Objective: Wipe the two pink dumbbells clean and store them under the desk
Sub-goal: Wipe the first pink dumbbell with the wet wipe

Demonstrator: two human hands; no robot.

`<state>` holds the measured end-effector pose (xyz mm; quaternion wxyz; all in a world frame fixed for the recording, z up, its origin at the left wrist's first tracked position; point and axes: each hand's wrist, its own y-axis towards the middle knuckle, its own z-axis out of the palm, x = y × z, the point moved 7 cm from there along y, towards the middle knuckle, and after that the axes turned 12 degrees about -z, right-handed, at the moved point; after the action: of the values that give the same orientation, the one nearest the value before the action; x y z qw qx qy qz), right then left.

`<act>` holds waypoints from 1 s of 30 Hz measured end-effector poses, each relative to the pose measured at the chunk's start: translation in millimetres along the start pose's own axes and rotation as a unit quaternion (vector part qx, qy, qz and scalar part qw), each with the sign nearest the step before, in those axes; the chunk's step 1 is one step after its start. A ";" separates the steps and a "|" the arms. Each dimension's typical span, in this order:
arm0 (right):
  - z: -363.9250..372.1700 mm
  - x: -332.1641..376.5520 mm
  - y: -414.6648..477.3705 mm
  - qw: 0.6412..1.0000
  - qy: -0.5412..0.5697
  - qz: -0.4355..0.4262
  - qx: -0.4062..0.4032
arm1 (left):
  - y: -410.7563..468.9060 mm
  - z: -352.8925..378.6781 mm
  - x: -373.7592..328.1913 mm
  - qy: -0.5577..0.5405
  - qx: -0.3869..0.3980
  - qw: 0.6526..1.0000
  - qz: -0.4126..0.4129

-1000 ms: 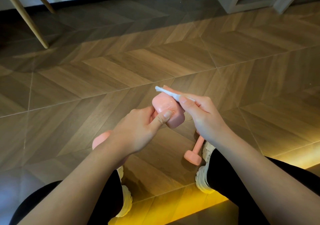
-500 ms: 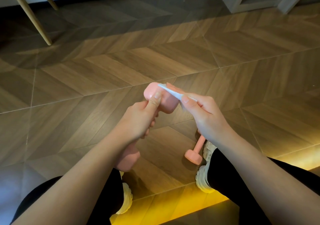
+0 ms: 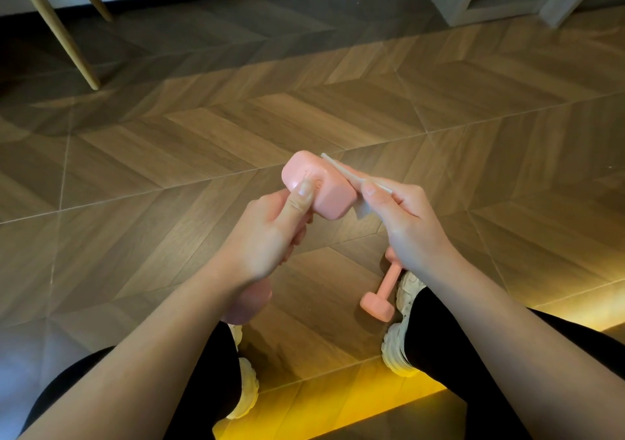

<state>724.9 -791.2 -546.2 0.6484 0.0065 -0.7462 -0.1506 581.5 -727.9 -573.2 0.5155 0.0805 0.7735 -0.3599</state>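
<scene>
The floor [image 3: 236,128] is of smooth wooden planks in a chevron pattern, and on it, just beside the right shoe [image 3: 407,291], lies the second pink dumbbell [image 3: 382,297]. The left hand [image 3: 267,236] holds the first pink dumbbell [image 3: 324,196] in the air, its grip closed round the handle, thumb on the smooth rounded block head. The right hand [image 3: 406,223] pinches, in a narrow grip, a thin white wipe [image 3: 338,168] against that head.

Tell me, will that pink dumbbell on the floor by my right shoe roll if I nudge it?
Probably not far: the floor dumbbell seems to have blocky, flat-sided ends like the held dumbbell, so it should rock and settle. The smooth wooden floor may let it slide instead. Likely heavy for its size.
</scene>
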 end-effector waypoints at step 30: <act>10.0 -49.3 -13.5 0.952 0.090 0.234 0.173 | 12.2 5.7 0.5 0.414 0.042 0.906 0.077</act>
<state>720.4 -791.9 -598.1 0.7189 -0.0426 -0.6798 0.1386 591.5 -722.9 -580.5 0.1716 0.3030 0.8928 -0.2856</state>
